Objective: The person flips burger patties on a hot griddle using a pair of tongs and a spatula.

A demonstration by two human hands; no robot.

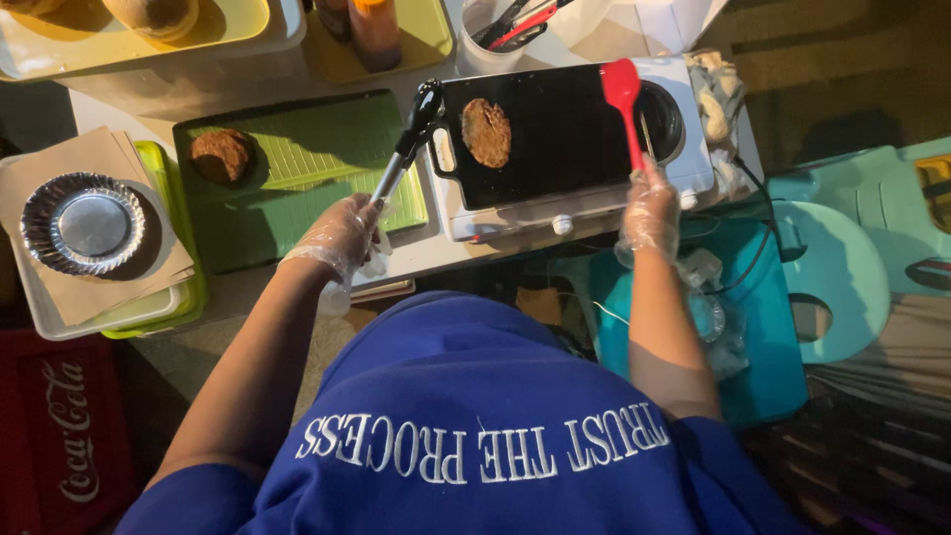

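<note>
My left hand point(342, 238), in a clear plastic glove, grips metal tongs point(404, 149) whose black tips reach the left edge of a black griddle pan point(565, 149). A brown patty point(486, 133) lies on the pan close to the tong tips. My right hand point(649, 210), also gloved, holds a red spatula point(623, 94) upright over the pan's right side. The pan rests on a white electric hob point(693, 159). A second brown patty point(221, 155) sits on a green leaf-lined board point(317, 168) to the left.
Silver foil plates point(83, 224) lie on brown paper in a tray at the left. Buns on a yellow tray point(149, 25), sauce bottles point(374, 30) and a utensil cup point(490, 35) stand behind. A teal box point(763, 327) and a teal stool point(837, 277) sit at the right, a red crate point(59, 436) lower left.
</note>
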